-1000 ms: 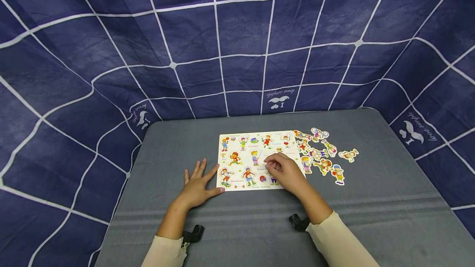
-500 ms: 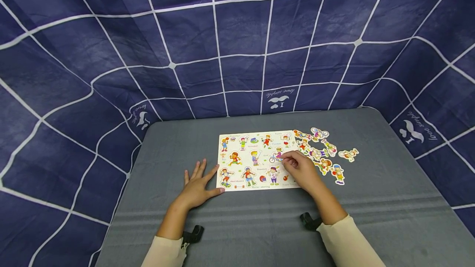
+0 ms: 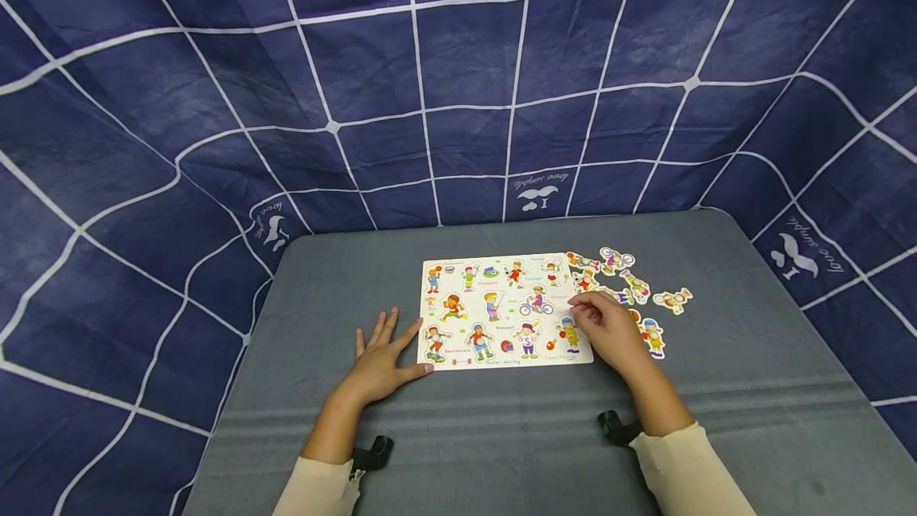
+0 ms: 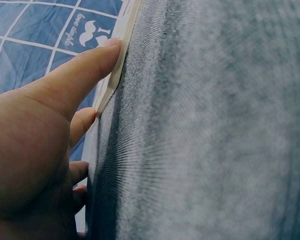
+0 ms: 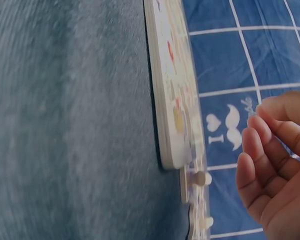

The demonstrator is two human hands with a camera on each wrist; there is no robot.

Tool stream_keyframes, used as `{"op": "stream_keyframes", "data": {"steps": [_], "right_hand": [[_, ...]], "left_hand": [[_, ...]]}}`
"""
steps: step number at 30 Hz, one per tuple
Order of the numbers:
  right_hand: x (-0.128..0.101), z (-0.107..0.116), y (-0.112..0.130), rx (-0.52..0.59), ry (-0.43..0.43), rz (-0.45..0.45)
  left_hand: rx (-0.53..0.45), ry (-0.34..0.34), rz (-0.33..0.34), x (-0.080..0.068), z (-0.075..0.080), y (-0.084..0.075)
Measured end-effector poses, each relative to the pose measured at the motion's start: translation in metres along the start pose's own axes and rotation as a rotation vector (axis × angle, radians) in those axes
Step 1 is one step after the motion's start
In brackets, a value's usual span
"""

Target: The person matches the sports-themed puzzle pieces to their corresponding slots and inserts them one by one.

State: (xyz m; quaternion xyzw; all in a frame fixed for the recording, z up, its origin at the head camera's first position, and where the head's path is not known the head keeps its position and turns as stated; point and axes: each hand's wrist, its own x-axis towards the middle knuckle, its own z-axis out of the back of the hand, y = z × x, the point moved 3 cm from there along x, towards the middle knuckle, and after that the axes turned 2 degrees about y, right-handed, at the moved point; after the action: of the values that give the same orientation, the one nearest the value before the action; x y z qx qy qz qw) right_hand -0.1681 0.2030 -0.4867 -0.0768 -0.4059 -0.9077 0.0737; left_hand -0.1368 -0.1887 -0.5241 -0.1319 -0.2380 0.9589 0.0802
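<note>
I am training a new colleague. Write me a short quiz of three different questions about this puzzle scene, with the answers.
1. True or false: the left hand lies flat on the grey table with its thumb against the edge of the puzzle board.
2. On which side of the board do the loose pieces lie? A) left B) right C) in front of it
3. Fill in: the right hand hovers over the board's ______ edge.

Key: 1 true; 2 B; 3 right.

Right hand [image 3: 610, 329] now at board's [image 3: 501, 310] right edge.
</note>
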Motion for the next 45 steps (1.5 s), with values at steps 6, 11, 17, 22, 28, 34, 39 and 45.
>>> {"op": "stream_keyframes", "data": {"steps": [6, 11, 17, 22, 28, 34, 39, 45], "right_hand": [[-0.003, 0.007, -0.01, -0.029, -0.012, -0.015], [-0.006, 0.014, -0.02, -0.042, -0.017, -0.048], [-0.005, 0.019, -0.028, -0.044, -0.034, -0.058], [-0.004, 0.02, -0.032, -0.078, 0.007, -0.081], [-0.001, 0.019, -0.034, -0.121, 0.079, -0.124], [0.002, 0.014, -0.037, -0.169, 0.122, -0.115], [0.004, 0.014, -0.037, -0.173, 0.127, -0.122], [0.005, 0.013, -0.04, -0.175, 0.146, -0.125]], "left_hand": [[-0.001, 0.001, 0.003, 0.0, 0.0, 0.0], [0.0, 0.001, 0.003, 0.0, 0.0, 0.001], [-0.004, 0.003, 0.002, 0.0, -0.001, 0.002], [-0.006, 0.001, 0.001, 0.0, 0.0, 0.002], [0.0, 0.001, -0.001, 0.0, -0.001, 0.002], [0.004, 0.0, 0.003, -0.001, -0.001, 0.002], [0.003, -0.004, 0.002, -0.001, -0.001, 0.001], [-0.003, -0.005, 0.001, -0.001, 0.0, 0.0]]}}
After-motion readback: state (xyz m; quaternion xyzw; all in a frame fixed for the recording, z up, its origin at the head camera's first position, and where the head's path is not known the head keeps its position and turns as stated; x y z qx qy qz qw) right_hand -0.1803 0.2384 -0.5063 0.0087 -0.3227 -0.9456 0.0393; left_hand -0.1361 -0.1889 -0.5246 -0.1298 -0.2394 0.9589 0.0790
